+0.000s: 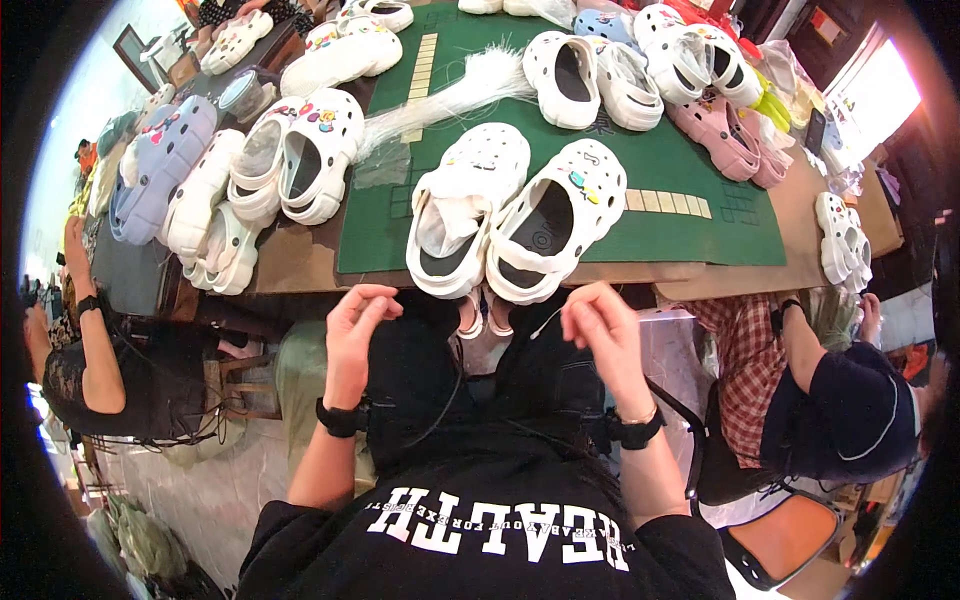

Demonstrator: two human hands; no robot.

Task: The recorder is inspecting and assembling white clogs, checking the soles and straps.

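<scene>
A pair of white clogs stands at the front edge of the green mat, toes pointing away from me. The left clog [470,170] has crumpled white packing inside; the right clog [560,215] shows a black insole and colourful charms. My right hand [605,325], just below the right clog, pinches a thin white string [546,320] whose free end hangs toward my lap. My left hand [355,325] is raised below the left clog, thumb and fingers closed together; whether anything is between them is hidden. Neither hand touches the clogs.
The green mat [690,240] carries a bundle of white strings [470,90]. Other white clogs [320,160] stand at left, with blue clogs [170,160] beyond. More white clogs [565,80] and pink clogs [720,135] are at right. People sit on both sides.
</scene>
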